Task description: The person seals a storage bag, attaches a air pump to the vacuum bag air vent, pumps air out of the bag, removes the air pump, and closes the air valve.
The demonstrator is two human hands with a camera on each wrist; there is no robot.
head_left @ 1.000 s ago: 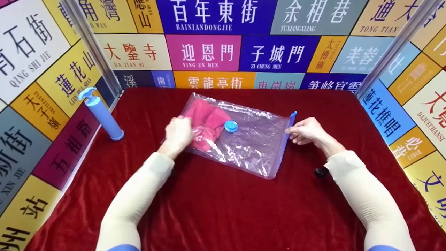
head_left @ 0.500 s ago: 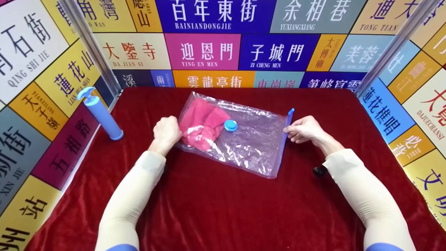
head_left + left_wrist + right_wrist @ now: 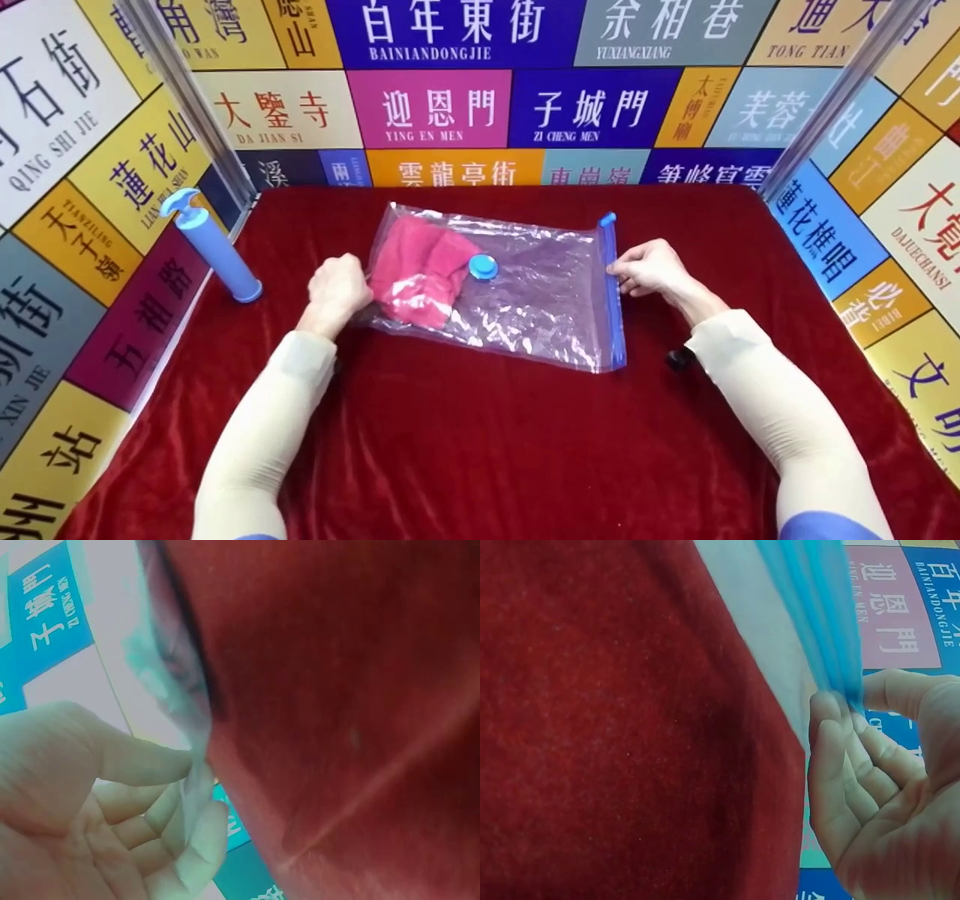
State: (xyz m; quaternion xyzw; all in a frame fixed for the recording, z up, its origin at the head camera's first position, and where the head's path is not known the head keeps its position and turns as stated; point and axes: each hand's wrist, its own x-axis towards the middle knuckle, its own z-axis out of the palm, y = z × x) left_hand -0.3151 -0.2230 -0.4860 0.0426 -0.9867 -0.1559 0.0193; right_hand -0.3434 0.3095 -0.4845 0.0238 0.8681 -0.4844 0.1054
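Observation:
A clear plastic vacuum storage bag [image 3: 540, 300] spans the space between my two hands, with a folded pink cloth [image 3: 420, 270] inside its left part. Near its middle sits a round blue valve [image 3: 483, 267], and a blue zip strip [image 3: 612, 300] runs along the right end. My left hand [image 3: 337, 289] pinches the bag's left edge; in the left wrist view the thumb [image 3: 146, 763] presses the film against the fingers. My right hand [image 3: 651, 268] pinches the blue strip at the other end, and the right wrist view shows the strip's ridges [image 3: 821, 622] between thumb and fingers.
A blue hand pump [image 3: 217, 247] stands at the left of the table. Dark red velvet cloth [image 3: 480, 450] covers the tabletop. Panels with printed place names [image 3: 435, 109] wall in the back and both sides, with metal posts [image 3: 840, 97] at the corners.
My left hand has moved left from over the pink cloth to the bag's left edge and grips it. The bag has shifted slightly left, its blue strip turning more upright, with my right hand following.

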